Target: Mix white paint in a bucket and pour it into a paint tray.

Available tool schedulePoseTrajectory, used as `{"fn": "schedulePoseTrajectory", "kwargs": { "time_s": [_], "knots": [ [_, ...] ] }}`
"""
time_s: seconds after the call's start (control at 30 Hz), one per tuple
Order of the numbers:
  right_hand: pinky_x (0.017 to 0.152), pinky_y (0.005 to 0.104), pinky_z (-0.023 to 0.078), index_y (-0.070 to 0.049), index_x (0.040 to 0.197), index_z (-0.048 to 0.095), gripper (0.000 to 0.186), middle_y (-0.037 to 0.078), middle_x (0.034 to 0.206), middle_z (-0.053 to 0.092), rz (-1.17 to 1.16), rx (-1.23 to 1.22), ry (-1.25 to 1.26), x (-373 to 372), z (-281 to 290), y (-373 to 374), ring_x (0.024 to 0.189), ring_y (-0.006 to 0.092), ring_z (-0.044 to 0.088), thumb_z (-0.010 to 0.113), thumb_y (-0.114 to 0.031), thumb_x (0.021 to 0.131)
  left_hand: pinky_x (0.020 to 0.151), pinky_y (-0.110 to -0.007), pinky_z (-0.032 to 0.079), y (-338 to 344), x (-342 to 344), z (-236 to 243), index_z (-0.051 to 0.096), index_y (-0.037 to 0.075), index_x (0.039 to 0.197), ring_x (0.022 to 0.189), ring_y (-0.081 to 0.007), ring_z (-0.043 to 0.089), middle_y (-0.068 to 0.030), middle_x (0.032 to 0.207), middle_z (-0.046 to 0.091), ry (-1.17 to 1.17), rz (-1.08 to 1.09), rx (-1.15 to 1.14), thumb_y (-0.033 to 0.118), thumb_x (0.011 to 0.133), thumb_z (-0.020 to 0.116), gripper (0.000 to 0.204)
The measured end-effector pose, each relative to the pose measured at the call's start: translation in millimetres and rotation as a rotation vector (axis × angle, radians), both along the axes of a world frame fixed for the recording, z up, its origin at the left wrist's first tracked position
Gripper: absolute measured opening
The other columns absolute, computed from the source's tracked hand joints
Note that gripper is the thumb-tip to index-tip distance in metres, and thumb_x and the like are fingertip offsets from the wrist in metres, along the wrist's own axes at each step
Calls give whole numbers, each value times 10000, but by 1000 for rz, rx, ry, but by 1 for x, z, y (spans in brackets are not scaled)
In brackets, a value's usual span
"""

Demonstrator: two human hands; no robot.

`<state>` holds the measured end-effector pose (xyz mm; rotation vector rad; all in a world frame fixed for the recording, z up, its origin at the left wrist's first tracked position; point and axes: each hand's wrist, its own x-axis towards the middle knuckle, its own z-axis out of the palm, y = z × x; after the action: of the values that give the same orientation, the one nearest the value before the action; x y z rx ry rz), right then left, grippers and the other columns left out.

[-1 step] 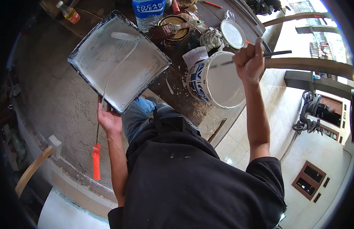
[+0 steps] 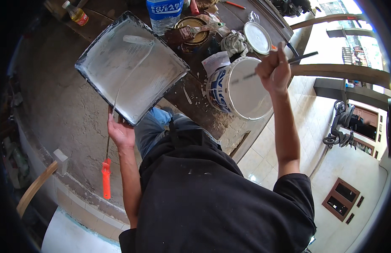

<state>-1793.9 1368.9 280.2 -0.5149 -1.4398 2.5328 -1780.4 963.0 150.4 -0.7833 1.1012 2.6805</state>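
Note:
My left hand (image 2: 121, 135) grips the near corner of a black-rimmed paint tray (image 2: 138, 71), with fingers partly hidden under it. White paint coats the inside of the tray. A small paint roller (image 2: 138, 40) rests in it; its thin wire rod runs past my left hand to an orange handle (image 2: 106, 179) hanging beyond the edge. My right hand (image 2: 274, 72) is closed around a thin dark stick (image 2: 304, 57), above the rim of a white paint bucket (image 2: 251, 90). The stick's other end, blurred, reaches over the whitish paint inside the bucket.
Beyond the tray stand a blue-labelled plastic bottle (image 2: 163, 14) and an open can (image 2: 199, 38) with a paintbrush (image 2: 195, 30) across it. A crumpled rag (image 2: 235, 43) and white lid (image 2: 257, 37) lie behind the bucket. A small bottle (image 2: 75, 14) stands far left.
My right hand has shifted slightly, and the stick in it has tilted, its outer end rising a little. My left hand, the tray and the roller stay in place.

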Motion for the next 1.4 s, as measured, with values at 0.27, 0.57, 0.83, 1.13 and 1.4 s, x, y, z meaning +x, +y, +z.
{"fn": "schedulePoseTrajectory", "kwargs": {
  "time_s": [0.27,0.57,0.83,1.13,1.4],
  "knots": [
    [358,279,202,-144,515,291,542,-40,464,235,-262,643,72,-21,-3,20,374,72,233,400,-406,976,1016,-470,346,0,0,-1,327,141,1411,1262,-298,347,-141,1386,341,-2,-2,0,327,935,344,511],
    [373,251,182,-153,513,287,536,-43,458,236,307,400,-282,5,3,28,363,75,231,402,-386,981,1016,-473,344,-3,0,-3,335,144,1405,1269,-300,341,-138,1397,328,1,-11,-1,327,934,344,505],
    [368,266,162,-153,542,250,521,-46,476,193,37,118,204,-2,-10,0,365,85,195,387,-391,985,1040,-451,318,3,0,6,336,134,1404,1272,-289,347,-136,1394,345,-25,5,-5,324,934,349,507],
    [359,275,203,-144,535,300,527,-44,465,257,-227,656,117,-17,-12,23,375,78,239,413,-419,971,1027,-453,339,3,1,5,343,145,1402,1268,-292,349,-139,1386,345,-39,10,-15,344,922,380,521],
    [371,262,179,-141,533,260,540,-45,466,232,380,212,-279,6,6,24,394,74,218,385,-418,980,1022,-457,345,1,1,2,341,159,1404,1271,-295,346,-137,1393,339,-13,-18,0,350,916,394,526]
  ]
}}
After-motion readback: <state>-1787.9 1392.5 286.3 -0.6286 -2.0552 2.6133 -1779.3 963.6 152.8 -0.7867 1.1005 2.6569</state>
